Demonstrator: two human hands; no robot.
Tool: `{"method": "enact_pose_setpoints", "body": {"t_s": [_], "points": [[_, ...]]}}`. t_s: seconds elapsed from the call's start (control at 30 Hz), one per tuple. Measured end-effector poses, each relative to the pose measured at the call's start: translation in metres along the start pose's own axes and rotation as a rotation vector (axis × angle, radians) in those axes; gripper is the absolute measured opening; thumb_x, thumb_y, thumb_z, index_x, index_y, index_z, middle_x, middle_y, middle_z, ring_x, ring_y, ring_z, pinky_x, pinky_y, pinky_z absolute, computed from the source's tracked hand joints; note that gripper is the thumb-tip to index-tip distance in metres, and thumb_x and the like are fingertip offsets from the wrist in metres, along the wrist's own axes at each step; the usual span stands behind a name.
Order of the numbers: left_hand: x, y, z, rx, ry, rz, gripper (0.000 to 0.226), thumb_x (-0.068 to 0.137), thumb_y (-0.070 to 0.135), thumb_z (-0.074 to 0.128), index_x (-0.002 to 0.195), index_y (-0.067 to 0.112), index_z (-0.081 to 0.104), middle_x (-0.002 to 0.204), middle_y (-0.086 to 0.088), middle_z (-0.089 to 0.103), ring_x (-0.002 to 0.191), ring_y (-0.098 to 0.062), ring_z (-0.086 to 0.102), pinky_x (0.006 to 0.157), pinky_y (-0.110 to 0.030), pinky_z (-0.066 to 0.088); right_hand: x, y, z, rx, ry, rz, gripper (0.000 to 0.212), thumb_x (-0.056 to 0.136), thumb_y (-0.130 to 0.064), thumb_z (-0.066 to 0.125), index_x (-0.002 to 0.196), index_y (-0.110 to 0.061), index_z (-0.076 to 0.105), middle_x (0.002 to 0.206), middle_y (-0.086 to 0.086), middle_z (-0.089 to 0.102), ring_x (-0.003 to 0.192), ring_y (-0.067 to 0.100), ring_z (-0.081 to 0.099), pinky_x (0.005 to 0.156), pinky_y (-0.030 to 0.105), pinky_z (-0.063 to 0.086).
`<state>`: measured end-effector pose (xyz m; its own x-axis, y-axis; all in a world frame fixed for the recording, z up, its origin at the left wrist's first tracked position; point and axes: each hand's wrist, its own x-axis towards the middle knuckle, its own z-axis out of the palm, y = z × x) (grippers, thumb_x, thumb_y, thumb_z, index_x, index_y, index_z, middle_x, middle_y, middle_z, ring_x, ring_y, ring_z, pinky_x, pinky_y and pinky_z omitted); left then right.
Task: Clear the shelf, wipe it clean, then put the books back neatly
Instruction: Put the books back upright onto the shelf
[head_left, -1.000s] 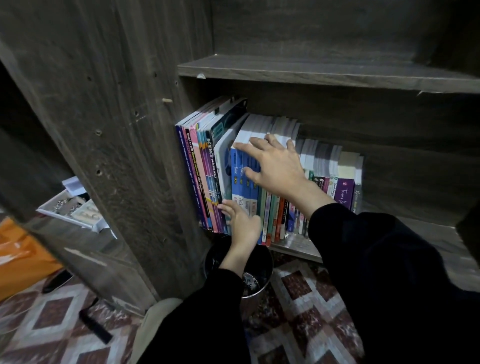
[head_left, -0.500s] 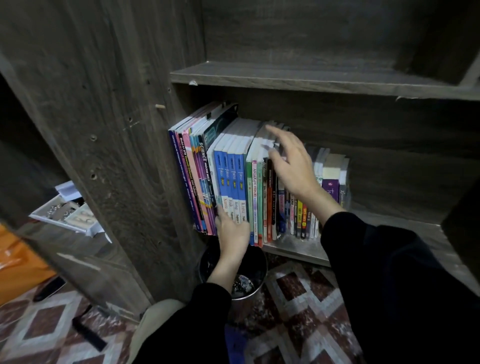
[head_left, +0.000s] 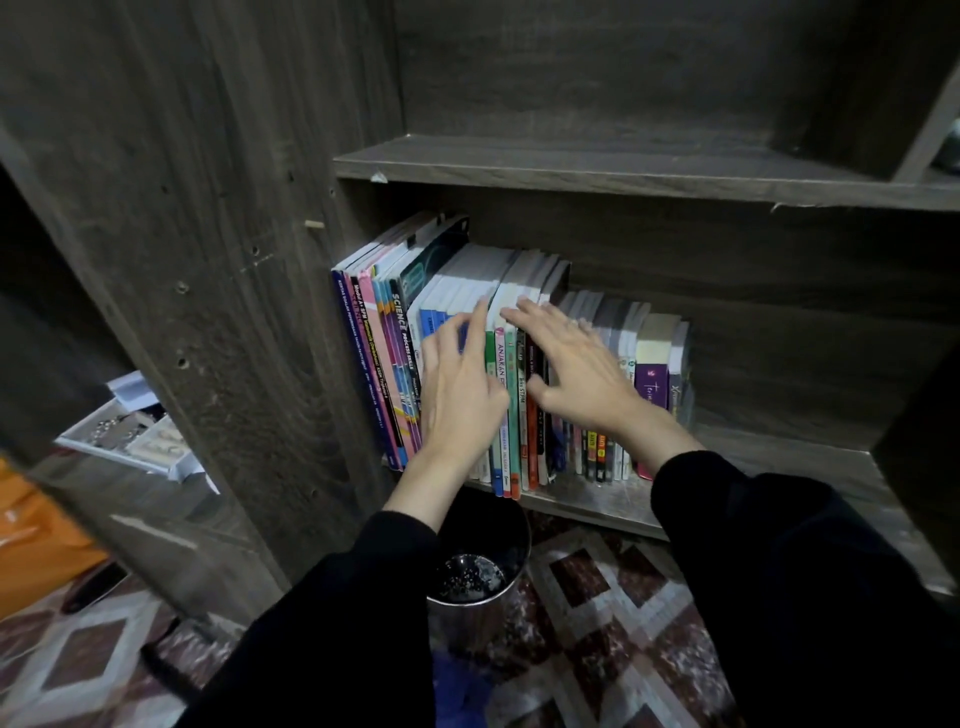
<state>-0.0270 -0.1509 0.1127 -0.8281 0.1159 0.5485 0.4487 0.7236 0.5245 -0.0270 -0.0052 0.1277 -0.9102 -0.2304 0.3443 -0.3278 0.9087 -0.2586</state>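
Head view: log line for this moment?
state: books upright on shelf | left hand: open, at spines | right hand: open, on top edges

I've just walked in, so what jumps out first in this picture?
Two open hands in black sleeves, the left hand and the right hand, lie against a row of colourful books standing on a dark wooden shelf. Below the shelf edge, a round bin stands on the patterned floor.

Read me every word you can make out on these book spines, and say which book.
"SCIENCE PROCESS SKILLS": blue-purple spine.
"ANAKAN", rest covered: green spine.
"STPM": pale spine beside it.
Other spines: too small or blurred.
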Motion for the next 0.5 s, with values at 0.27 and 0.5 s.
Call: {"method": "enact_pose_setpoints", "body": {"t_s": [0.27, 0.5], "points": [[-0.003, -0.007, 0.002, 0.214, -0.016, 0.015, 0.068, 0.084, 0.006, 0.050, 0.147, 0.023, 0.030, 0.137, -0.003, 0.041, 0.119, -0.024, 0.032, 0.084, -0.031, 0.039, 0.007, -0.001, 0.004, -0.044, 0.043, -0.014, 0.071, 0.087, -0.027, 0.056, 0.149, -0.035, 0.022, 0.156, 0.001, 0.024, 0.144, 0.023, 0.021, 0.116, 0.049, 0.017], [-0.026, -0.010, 0.004, 0.050, 0.059, 0.023, 0.057, 0.086, 0.009, 0.053, 0.140, 0.019, 0.040, 0.126, -0.004, 0.051, 0.112, -0.022, 0.040, 0.081, -0.023, 0.031, 0.010, 0.001, 0.008, -0.086, 0.068, -0.007, 0.064, 0.090, -0.039, 0.055, 0.147, -0.034, 0.025, 0.155, -0.001, 0.027, 0.143, 0.022, 0.025, 0.114, 0.052, 0.024]]}}
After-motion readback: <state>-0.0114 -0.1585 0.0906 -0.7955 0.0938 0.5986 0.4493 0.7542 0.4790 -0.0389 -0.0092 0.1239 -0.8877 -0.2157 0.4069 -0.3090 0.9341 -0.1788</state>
